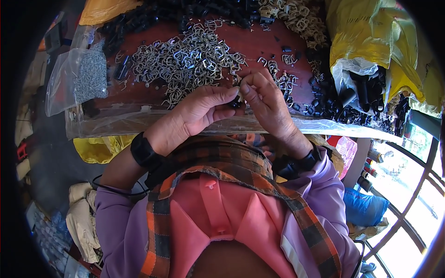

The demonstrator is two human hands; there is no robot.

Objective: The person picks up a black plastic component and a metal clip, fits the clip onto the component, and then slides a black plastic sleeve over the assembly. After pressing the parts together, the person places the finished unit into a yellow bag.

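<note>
Over the near edge of the table, my two hands meet with their fingertips close together. My left hand (pixel 206 105) is closed, its thumb and fingers around a small black part (pixel 236 104) that shows only in part. My right hand (pixel 268 103) pinches at the same spot with thumb and forefinger; what lies between those tips is mostly hidden. Just beyond my hands spreads a heap of bent silver metal clips (pixel 185 60). Small black plastic pieces (pixel 320 95) lie to the right of my right hand.
A clear bag of small grey metal pieces (pixel 91 74) stands at the left. Black parts (pixel 153 19) and tan clips (pixel 296 21) lie along the back. At right, a yellow bag (pixel 361 37) holds black tubular parts (pixel 359 90). Clear plastic covers the table's front edge (pixel 153 124).
</note>
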